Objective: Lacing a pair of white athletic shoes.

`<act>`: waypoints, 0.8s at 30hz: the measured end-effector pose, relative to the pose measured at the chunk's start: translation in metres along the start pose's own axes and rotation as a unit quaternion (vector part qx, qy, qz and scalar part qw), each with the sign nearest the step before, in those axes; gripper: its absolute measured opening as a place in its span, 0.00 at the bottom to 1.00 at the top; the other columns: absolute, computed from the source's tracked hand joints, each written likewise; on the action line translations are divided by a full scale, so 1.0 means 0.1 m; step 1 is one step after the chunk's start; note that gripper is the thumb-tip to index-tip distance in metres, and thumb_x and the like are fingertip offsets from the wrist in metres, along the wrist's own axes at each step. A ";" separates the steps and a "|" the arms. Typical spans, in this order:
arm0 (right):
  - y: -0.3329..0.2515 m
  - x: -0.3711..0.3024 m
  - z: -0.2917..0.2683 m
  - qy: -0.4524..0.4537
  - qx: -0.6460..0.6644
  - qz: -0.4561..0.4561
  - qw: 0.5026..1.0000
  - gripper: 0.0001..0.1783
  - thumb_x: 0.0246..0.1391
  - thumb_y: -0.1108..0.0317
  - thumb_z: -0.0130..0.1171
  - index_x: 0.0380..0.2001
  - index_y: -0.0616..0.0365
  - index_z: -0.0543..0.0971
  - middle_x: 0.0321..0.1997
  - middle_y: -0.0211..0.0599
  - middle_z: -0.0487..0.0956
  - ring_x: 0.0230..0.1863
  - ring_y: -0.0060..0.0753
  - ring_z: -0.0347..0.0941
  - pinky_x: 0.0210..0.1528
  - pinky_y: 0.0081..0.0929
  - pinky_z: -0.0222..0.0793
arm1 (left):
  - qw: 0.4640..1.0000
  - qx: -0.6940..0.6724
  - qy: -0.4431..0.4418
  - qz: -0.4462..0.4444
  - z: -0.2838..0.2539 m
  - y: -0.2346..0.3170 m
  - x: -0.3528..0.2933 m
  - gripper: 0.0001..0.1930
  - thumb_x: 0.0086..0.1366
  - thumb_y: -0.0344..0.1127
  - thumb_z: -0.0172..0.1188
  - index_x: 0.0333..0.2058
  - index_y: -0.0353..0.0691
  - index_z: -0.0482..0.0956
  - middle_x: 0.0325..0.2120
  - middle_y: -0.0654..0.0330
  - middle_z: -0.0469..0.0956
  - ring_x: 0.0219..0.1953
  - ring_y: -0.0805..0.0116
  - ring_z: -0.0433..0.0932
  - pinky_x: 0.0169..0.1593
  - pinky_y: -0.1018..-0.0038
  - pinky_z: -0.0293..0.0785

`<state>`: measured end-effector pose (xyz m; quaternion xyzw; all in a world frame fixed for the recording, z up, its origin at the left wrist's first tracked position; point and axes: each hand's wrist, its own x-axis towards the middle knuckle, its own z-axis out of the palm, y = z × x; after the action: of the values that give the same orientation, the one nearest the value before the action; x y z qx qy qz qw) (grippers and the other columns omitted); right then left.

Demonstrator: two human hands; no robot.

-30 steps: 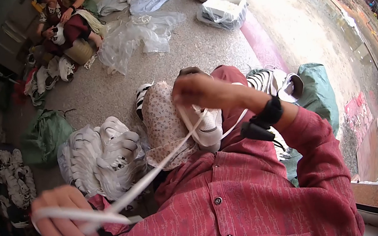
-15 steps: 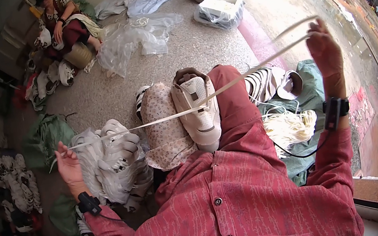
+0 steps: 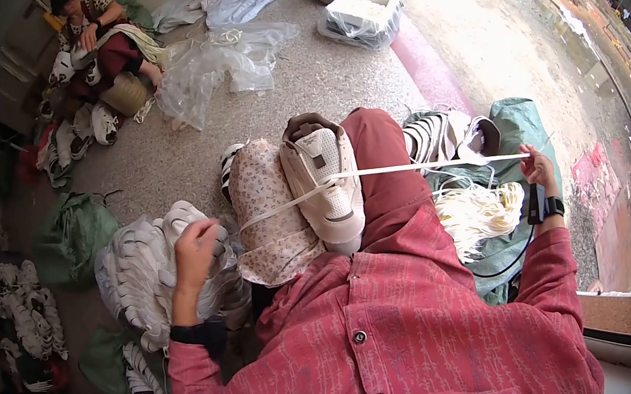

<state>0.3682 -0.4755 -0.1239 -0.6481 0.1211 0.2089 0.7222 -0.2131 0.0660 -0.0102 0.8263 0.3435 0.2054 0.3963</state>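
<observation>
A beige and white sneaker (image 3: 319, 184) rests on my lap, toe toward me, on a flower-patterned cloth (image 3: 267, 180) and beside my red trouser leg. A flat cream shoelace (image 3: 442, 163) passes through the shoe's front lacing. Its right length is stretched taut to my right hand (image 3: 539, 166), which is closed on it. The lace's left length lies across the cloth toward my left hand (image 3: 197, 257). That hand is closed with curled fingers above a pile of white shoe parts (image 3: 150, 273); whether it holds the lace end is hidden.
At right, a bundle of cream laces (image 3: 483, 212) and striped shoe uppers (image 3: 438, 136) lie on green sheeting (image 3: 518, 123). A green sack (image 3: 74, 235) stands at left. Farther off are clear plastic (image 3: 228, 62), a white box (image 3: 363, 14) and a seated person (image 3: 102, 49) handling shoes.
My right hand has come down and slightly left, keeping the lace taut. My left hand has swung inward toward the shoe, and the left lace length now droops over the cloth.
</observation>
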 end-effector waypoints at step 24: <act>-0.82 0.23 -0.19 -0.097 0.354 -0.093 0.925 0.15 0.67 0.71 0.41 0.53 0.63 0.69 0.18 0.21 0.58 0.14 0.15 0.45 0.15 0.15 0.44 | 0.884 -0.349 0.077 -0.301 -0.82 -1.72 -0.10 0.16 0.65 0.43 0.56 0.47 0.41 0.78 0.18 0.66 0.68 0.16 0.74 0.63 0.20 0.79 0.61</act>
<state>0.4280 -0.4966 -0.0644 -0.3352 0.0555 0.1458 0.9292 -0.3396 0.1782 -0.0985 0.4736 0.5110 0.2458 0.6739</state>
